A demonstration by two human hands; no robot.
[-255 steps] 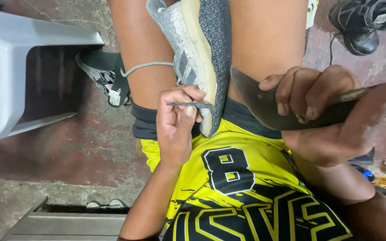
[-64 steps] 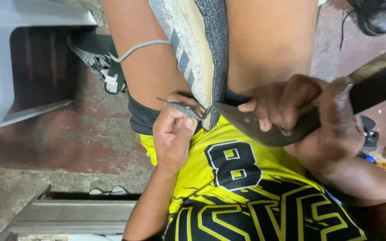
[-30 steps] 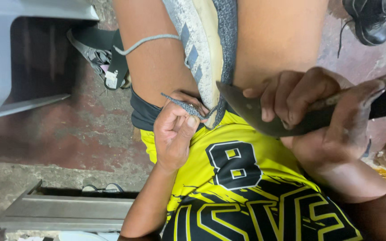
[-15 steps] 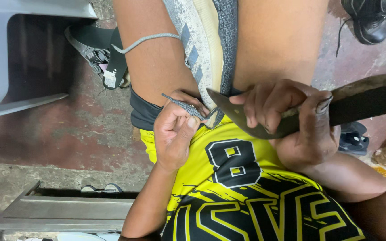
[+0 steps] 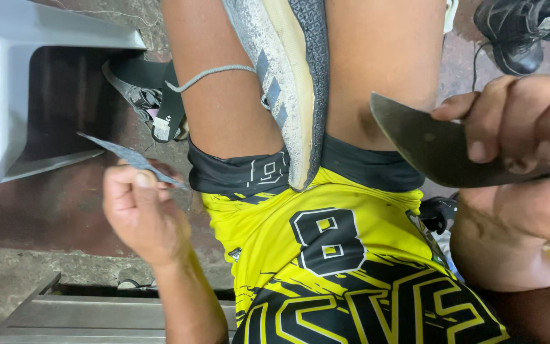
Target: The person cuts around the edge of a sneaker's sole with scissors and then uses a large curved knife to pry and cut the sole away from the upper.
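Two hands: knife, perhaps scrap.

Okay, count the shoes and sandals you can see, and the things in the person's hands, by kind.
Grey sneaker clamped between the knees: 1
Black shoe: 1
Sandal: 1
Dark curved knife, right hand: 1
Thin grey strip, left hand: 1
Total: 5
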